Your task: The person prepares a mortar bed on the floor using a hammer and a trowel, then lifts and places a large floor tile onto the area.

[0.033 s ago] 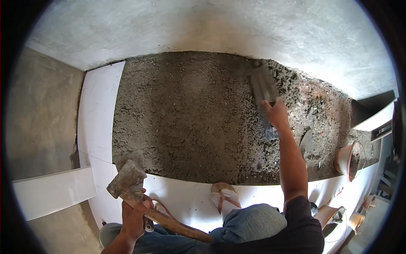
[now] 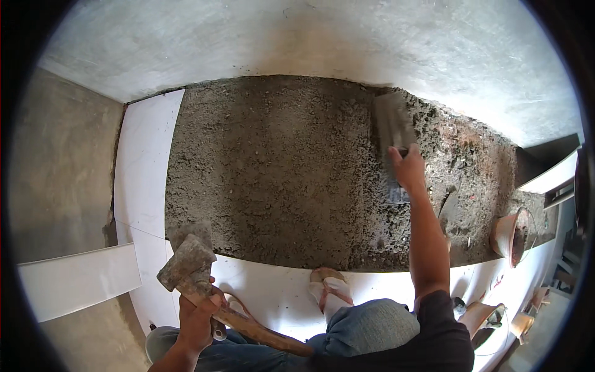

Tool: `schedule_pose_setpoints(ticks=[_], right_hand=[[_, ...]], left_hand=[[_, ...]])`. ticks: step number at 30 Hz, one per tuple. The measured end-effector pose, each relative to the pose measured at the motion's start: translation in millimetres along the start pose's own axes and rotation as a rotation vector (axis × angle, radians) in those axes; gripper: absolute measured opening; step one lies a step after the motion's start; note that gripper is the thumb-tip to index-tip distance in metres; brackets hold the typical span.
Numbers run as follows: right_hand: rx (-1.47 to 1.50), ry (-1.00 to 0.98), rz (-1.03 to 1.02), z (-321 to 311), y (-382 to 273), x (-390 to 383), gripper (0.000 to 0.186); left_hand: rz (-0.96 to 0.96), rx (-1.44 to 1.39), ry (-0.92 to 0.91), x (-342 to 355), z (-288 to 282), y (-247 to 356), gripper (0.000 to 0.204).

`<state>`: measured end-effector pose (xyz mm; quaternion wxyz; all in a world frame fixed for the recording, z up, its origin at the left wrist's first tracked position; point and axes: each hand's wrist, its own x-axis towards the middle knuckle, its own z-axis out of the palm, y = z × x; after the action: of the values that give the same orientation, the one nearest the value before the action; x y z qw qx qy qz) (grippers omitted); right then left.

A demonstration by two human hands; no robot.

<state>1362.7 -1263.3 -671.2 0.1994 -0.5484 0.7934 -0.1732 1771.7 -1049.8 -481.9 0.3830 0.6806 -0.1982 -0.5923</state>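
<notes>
My right hand (image 2: 409, 170) grips a long flat float (image 2: 393, 121), slightly blurred, over the rough grey mortar bed (image 2: 291, 180). The float's far end is near the back wall, and part of it is hidden under my hand. Low on the left, my left hand (image 2: 197, 319) is wrapped round the wooden handle of a mallet (image 2: 189, 266) with a blocky, mortar-caked head. That mallet is above the white tiles (image 2: 266, 285) near my feet. Beside my left fingers a round metal end shows; I cannot tell which tool it belongs to.
A white tile strip (image 2: 145, 136) borders the mortar on the left. A pointed trowel (image 2: 447, 204) lies on rougher mortar at the right, near a bucket (image 2: 509, 235). Another bucket (image 2: 482, 319) stands lower right. A grey wall (image 2: 347, 43) rises at the back.
My right hand and the float have shifted slightly to the right. My left hand and the mallet have hardly moved.
</notes>
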Motion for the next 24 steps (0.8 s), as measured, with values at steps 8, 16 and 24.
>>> schedule_pose_setpoints(ticks=[8,16,24], right_hand=[[-0.018,-0.114,-0.024,13,1,2,0.053],[0.077,-0.117,-0.045,90,-33,52,0.058],[-0.109,-0.505,-0.341,103,-99,6,0.059]], left_hand=[[0.018,0.039,-0.005,-7,-5,-5,0.043],[-0.015,0.021,-0.066,2,2,-3,0.042],[-0.021,0.067,-0.042,11,7,-8,0.043]])
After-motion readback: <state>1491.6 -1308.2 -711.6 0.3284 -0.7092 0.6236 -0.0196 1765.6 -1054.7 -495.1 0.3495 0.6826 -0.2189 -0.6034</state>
